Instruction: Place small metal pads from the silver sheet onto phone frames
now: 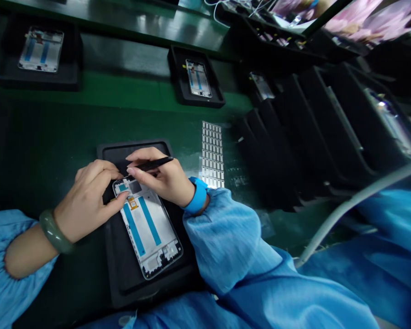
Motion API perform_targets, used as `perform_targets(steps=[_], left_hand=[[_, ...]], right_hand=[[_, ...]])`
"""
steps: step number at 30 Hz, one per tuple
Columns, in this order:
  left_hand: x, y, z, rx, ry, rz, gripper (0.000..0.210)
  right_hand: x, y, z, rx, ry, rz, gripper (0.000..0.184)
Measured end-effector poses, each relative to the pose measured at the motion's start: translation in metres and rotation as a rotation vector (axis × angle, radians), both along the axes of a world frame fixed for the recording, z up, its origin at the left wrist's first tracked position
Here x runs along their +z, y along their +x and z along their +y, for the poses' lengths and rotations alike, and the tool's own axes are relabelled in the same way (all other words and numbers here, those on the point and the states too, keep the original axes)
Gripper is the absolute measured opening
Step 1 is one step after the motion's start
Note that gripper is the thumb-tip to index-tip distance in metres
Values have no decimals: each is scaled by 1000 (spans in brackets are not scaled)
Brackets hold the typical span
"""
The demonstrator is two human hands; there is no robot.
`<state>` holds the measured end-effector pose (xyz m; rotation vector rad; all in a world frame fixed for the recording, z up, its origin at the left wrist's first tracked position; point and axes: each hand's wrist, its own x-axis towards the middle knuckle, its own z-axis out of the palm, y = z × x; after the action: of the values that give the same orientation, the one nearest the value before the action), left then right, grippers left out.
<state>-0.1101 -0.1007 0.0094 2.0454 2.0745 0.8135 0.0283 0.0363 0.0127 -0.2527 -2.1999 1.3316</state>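
Note:
A phone frame [147,228] with two blue strips and an orange flex cable [133,203] lies in a black foam tray [114,269], its back up. My left hand [92,196] grips the frame's upper left corner, thumb on the upper part and fingers bent at the top edge. Slim black tweezers [157,162] are pinched between the thumb and fingers of my right hand [167,180]. Their tip points at the frame's top edge, close to my left fingertips. Whether anything is in the tip is too small to tell.
A sheet of small pale stickers [212,151] lies right of the tray. Behind, two more black trays [178,87] hold phone frames. Black trays [287,141] stand stacked on edge at right, near a pale curved tube [356,201]. Another person's pink sleeve [352,18] shows far right.

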Motion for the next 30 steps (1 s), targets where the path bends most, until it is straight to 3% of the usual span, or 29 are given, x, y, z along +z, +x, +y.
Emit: perform_targets(steps=[4, 9, 14, 18, 22, 25, 30], left_hand=[[0, -1, 0, -8, -11, -11, 22], [-1, -1, -1, -9, -6, -27, 21], [-2, -1, 0, -6, -5, -14, 23], [-1, 0, 0, 2, -11, -16, 22], [-1, 0, 0, -3, -10, -27, 19], [-1, 0, -1, 0, -16, -26, 19], [-1, 0, -1, 9, -30, -20, 21]], right_hand=[[-3, 0, 6, -93, -5, 19, 19], [-2, 1, 6, -1, -29, -17, 22], [1, 1, 3, 70, 100, -26, 19], [-1, 1, 3, 23, 214, 70, 16], [-2, 2, 4, -112, 74, 56, 18], [-1, 2, 5, -47, 8, 24, 21], [2, 1, 3, 29, 75, -12, 16]])
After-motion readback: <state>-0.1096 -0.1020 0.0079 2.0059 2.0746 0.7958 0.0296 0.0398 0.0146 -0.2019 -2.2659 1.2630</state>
